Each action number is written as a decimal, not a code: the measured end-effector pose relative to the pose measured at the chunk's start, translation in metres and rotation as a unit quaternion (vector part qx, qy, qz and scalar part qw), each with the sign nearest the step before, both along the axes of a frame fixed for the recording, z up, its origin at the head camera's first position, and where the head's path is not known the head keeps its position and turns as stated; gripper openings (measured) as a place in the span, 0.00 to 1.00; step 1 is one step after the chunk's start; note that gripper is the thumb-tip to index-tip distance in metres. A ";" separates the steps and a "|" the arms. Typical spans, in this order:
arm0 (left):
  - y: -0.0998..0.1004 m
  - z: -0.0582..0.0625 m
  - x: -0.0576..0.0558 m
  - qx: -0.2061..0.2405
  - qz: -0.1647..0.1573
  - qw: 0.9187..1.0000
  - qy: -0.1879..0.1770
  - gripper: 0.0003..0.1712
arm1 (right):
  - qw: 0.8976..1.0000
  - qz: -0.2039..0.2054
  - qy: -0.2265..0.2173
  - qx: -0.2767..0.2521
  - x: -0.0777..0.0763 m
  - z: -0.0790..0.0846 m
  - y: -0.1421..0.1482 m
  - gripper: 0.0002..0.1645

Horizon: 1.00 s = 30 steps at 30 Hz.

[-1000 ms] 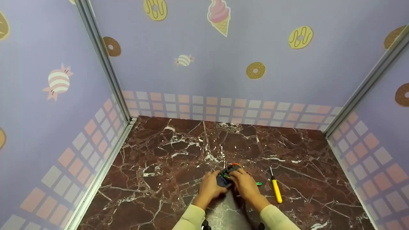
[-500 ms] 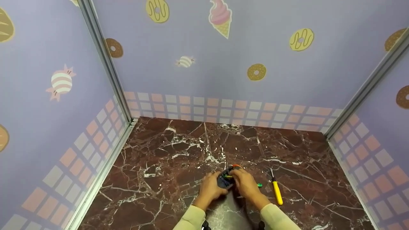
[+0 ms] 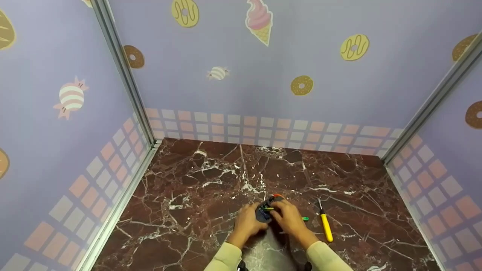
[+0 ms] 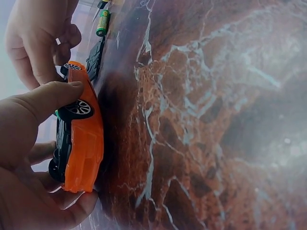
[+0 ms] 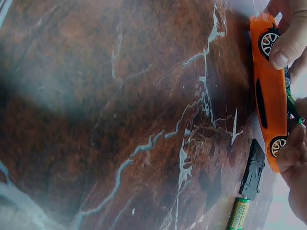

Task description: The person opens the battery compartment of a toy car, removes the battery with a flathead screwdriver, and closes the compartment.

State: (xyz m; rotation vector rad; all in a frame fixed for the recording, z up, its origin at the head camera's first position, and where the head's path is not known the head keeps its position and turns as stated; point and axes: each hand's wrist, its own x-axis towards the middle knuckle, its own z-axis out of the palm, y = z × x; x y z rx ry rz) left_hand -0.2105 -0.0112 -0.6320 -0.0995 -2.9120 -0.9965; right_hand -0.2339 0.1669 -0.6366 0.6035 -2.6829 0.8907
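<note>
An orange toy car (image 5: 271,91) is held upside down, low over the table, its black underside (image 3: 262,217) turned up with an open battery compartment. My left hand (image 3: 247,220) grips one end, thumb beside a wheel (image 4: 79,109) and fingers around the bumper. At the other end is my right hand (image 3: 290,216), its fingertips pinching the end of a green battery (image 5: 293,111) that sticks up at a slant from the compartment. The right palm hides part of the car in the head view.
A black battery cover (image 5: 253,170) lies on the marbled table beside the car. Next to it is another green battery (image 5: 239,213). Farther right lies a screwdriver (image 3: 326,226) with a yellow handle. Patterned panels (image 3: 241,90) wall in the table.
The right hand's thumb and fingers have shifted slightly over the open underside, the thumb now showing bent against it. The left hand's hold on the toy car looks unchanged.
</note>
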 end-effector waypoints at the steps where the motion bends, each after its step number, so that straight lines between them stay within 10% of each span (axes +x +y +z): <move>1: 0.000 0.000 0.000 -0.002 0.002 1.000 -0.002 0.46 | 1.000 0.000 0.001 0.000 0.000 0.000 0.001 0.12; 30: 0.000 0.001 0.001 0.007 -0.004 1.000 -0.013 0.48 | 0.993 -0.045 0.000 -0.110 0.014 0.006 0.032 0.11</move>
